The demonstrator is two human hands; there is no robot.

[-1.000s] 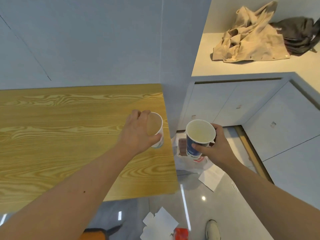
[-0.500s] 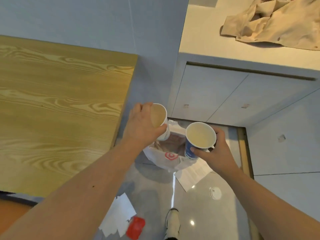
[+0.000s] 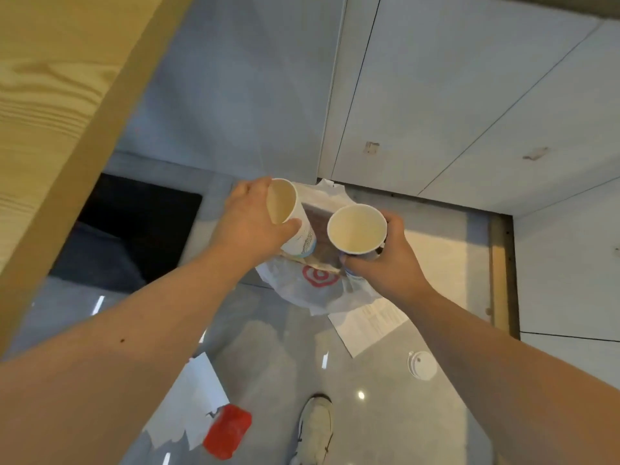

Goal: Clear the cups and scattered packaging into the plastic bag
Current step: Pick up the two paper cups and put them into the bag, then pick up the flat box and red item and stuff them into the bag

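My left hand (image 3: 250,226) grips a white paper cup (image 3: 292,221), tilted with its mouth toward me. My right hand (image 3: 385,263) holds a blue and white paper cup (image 3: 356,229) upright, its inside empty. Both cups hang just above the open white plastic bag (image 3: 308,286) with a red logo, which sits on the grey floor and holds a brown box (image 3: 320,226). Loose packaging lies on the floor: a printed white sheet (image 3: 367,325) by the bag, a torn white paper (image 3: 194,401), a red wrapper (image 3: 228,432) and a white cup lid (image 3: 422,365).
The wooden table (image 3: 50,105) edge runs along the left, with a dark opening under it. White cabinet doors (image 3: 453,95) stand behind and to the right of the bag. A white shoe (image 3: 315,427) is on the floor below the bag.
Both hands have carried the cups off the table side and down over the bag. The view has tipped toward the floor, so the countertop and cloth are out of sight.
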